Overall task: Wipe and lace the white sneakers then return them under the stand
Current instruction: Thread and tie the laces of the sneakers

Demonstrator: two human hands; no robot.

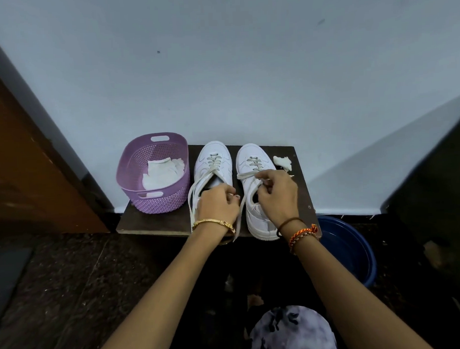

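Observation:
Two white sneakers stand side by side, toes toward the wall, on a dark wooden stand (152, 224). The left sneaker (213, 162) has loose laces trailing down its left side. My left hand (218, 203) lies over its heel end, fingers curled, pinching a lace that runs down toward the stand's front edge. My right hand (276, 192) is over the right sneaker (251, 158), fingers curled, pinching a lace (246, 176) that stretches left across the tongue. Both sneakers are laced in their lower eyelets.
A purple perforated basket (134, 162) with white cloths inside sits on the stand's left end. A crumpled white cloth (282, 161) lies at the right end. A blue bucket (354, 248) stands on the dark floor at the right. A brown door is at left.

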